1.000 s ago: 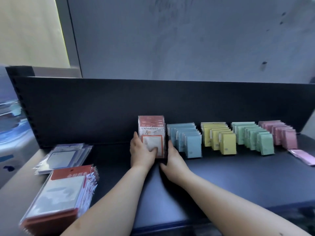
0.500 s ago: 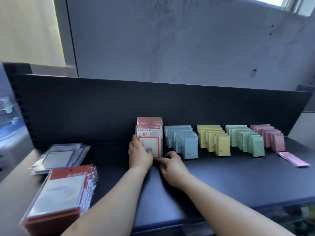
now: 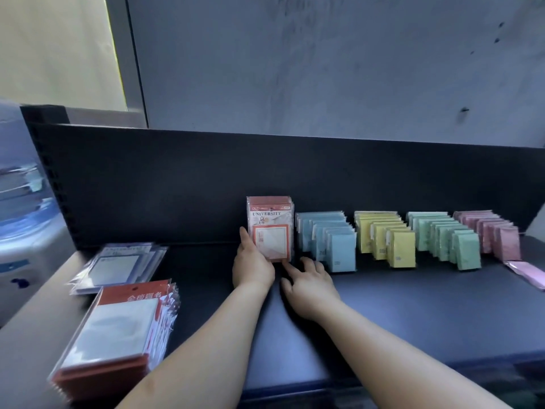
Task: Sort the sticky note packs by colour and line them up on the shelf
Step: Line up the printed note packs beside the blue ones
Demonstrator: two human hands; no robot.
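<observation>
**Red packs** [image 3: 270, 228]: a stack standing upright on the shelf [image 3: 413, 314], close to the dark back panel [image 3: 177, 184]. The front face reads "UNIVERSITY". It is the leftmost of the standing groups.

**Left hand** [image 3: 252, 262]: grips the stack at its lower left. The fingers run up the left edge and the thumb lies across the lower front.

**Right hand** [image 3: 309, 278]: rests on the shelf just near and right of the stack. It holds nothing and its fingers are loosely bent. The forefinger reaches toward the stack's lower right corner; contact cannot be confirmed.

**Sorted rows, left to right from the stack:** blue packs [image 3: 327, 240], yellow packs [image 3: 383, 237], green packs [image 3: 442, 237], pink packs [image 3: 489, 231].
- Each row runs from far to near, with its packs upright and overlapping one behind another.
- The blue row stands just beside the red stack.
- The gaps between rows are narrow.

**Loose pink pack** [image 3: 528, 271]: lies flat on the shelf at the right edge, just near of the pink row.

**Near left:**
- A flat red pile [image 3: 118, 329] lies face up, partly on the shelf and partly on a pale surface [image 3: 23, 349].
- Just beyond it lies a fanned pile of clear-wrapped packs [image 3: 121, 264] with pale blue borders.

**Left edge of view:** a water dispenser [image 3: 20, 202], blurred.

**Behind the back panel:** a grey wall [image 3: 324, 69].
</observation>
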